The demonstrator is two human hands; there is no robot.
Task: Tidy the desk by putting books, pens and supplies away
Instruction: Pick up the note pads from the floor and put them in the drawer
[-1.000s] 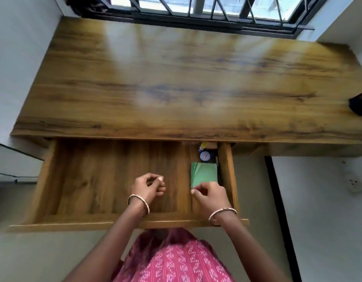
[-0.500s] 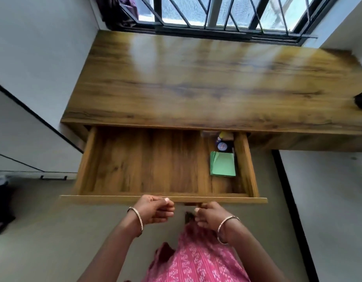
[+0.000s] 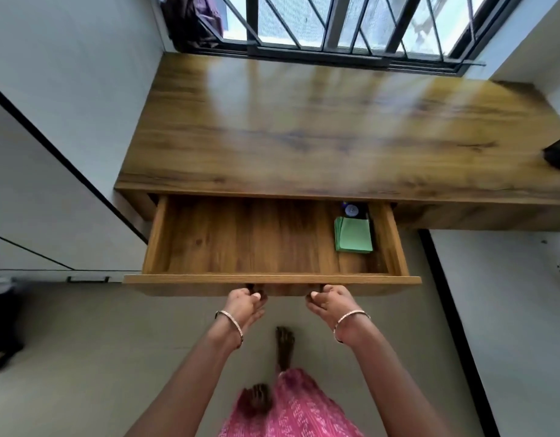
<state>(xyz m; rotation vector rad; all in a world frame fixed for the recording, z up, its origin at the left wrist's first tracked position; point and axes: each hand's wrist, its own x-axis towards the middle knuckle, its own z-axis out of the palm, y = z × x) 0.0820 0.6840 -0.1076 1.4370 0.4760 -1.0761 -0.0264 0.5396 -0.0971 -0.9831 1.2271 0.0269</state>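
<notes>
I see the drawer (image 3: 256, 244) standing well out from under the desk (image 3: 304, 130), its front panel nearest to me. Both hands meet that panel from below. The left hand (image 3: 244, 305) has its fingers curled up against the panel's lower edge, with the thumb on the near side. The right hand (image 3: 326, 302) does the same a little further right, so each is clamped on the front of the drawer. The two hands are apart, with a stretch of bare panel between them. The fingertips are tucked under the edge and I cannot make them out clearly. Each wrist carries a thin bangle (image 3: 233, 323).

Inside the drawer, a stack of green paper (image 3: 354, 236) lies flat toward the back right corner, close to the right wall. Just behind it, partly under the edge of the desk, sits a small bottle (image 3: 351, 211) with a round blue and white top; I cannot read anything on it. A thin dark thing runs between the paper and the wall, and I cannot tell what it is.

The desk is glossy wood and catches the light from the barred window (image 3: 335, 23) behind it. A dark object (image 3: 559, 156) sits at its far right edge, cut off by the frame. Below the hands I see a pink patterned dress (image 3: 294, 411) and two bare feet on the grey floor (image 3: 83, 357).
</notes>
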